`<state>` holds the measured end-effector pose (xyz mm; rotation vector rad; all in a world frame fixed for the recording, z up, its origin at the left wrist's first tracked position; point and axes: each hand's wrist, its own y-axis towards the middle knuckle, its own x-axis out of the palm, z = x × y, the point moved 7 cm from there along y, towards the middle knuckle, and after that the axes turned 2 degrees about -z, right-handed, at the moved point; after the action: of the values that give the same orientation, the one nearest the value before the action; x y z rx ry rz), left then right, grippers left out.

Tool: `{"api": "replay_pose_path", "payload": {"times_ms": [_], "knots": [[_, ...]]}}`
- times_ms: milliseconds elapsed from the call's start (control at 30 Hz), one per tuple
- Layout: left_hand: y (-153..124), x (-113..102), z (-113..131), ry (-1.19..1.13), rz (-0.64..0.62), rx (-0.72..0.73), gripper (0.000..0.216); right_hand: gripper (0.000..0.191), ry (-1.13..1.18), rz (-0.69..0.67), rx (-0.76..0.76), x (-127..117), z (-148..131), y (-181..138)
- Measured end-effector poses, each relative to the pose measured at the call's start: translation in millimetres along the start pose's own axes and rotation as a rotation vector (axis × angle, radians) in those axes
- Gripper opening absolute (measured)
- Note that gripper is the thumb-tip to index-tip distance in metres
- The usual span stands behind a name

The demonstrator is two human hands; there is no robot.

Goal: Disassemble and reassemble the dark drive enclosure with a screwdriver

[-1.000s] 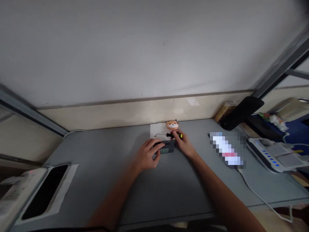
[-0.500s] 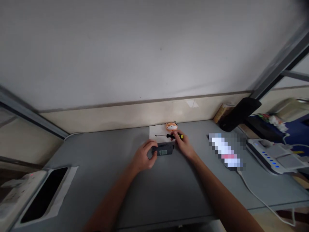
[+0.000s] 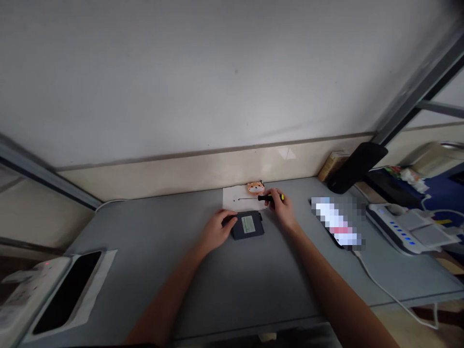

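A flat dark box [image 3: 237, 233] with a pale label lies on the desk in front of me, label up. My left hand [image 3: 218, 229] grips its left edge, fingers on top and thumb near the front. In my right hand [image 3: 282, 209] is a screwdriver [image 3: 266, 197] with a black and yellow handle, its thin shaft pointing left. The shaft's tip is over a white sheet of paper [image 3: 230, 193], beside a tiny dark speck too small to name. An orange and white animal-faced object [image 3: 255, 187] sits at the paper's back right.
On the grey desk [image 3: 152, 227], a phone with a lit, blurred screen [image 3: 335, 222] lies to the right, near a white power strip [image 3: 402, 232] and a black cylinder [image 3: 357, 166]. A dark-screened phone [image 3: 68, 292] rests at the left. A wall [image 3: 188, 96] rises behind.
The dark box has gone from tilted up, vented side showing, to lying flatter with its label up. My right hand and the screwdriver have shifted slightly right and up.
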<state>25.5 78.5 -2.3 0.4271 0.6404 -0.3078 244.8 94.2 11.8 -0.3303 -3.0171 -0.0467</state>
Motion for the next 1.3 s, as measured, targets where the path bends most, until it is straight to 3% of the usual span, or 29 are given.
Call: {"api": "replay_pose_path", "payload": {"times_ms": [133,267,333,467,633,767,1000,1133,1300], "knots": [[-2,-3,8,0.029,-0.039,0.056,0.02,0.05,0.022,0.041,0.031,-3,-4,-2],[-8,-3,21,0.005,-0.179,0.083,0.062,0.051,0.042,0.072,0.027,-7,-5,-1],[-10,-4,27,0.021,-0.227,0.083,0.066,0.05,0.049,0.08,0.025,-9,-4,1],[-8,-9,33,0.03,-0.201,0.087,0.055,0.047,0.077,0.101,0.039,-14,-1,3],[-5,-10,26,-0.018,-0.195,0.038,0.018,0.043,0.143,0.115,0.072,-16,-4,1],[-3,-11,20,0.02,-0.114,-0.012,0.039,0.039,0.203,0.098,0.069,-11,-8,-3],[-2,-12,17,0.019,-0.051,0.024,0.041,0.036,0.148,0.009,0.162,6,3,-10],[-4,-23,21,0.067,0.091,0.136,0.031,0.036,0.129,-0.028,0.182,12,7,-13],[-12,-31,44,0.208,0.236,0.376,0.02,0.037,0.146,-0.028,0.186,14,7,-13]]}}
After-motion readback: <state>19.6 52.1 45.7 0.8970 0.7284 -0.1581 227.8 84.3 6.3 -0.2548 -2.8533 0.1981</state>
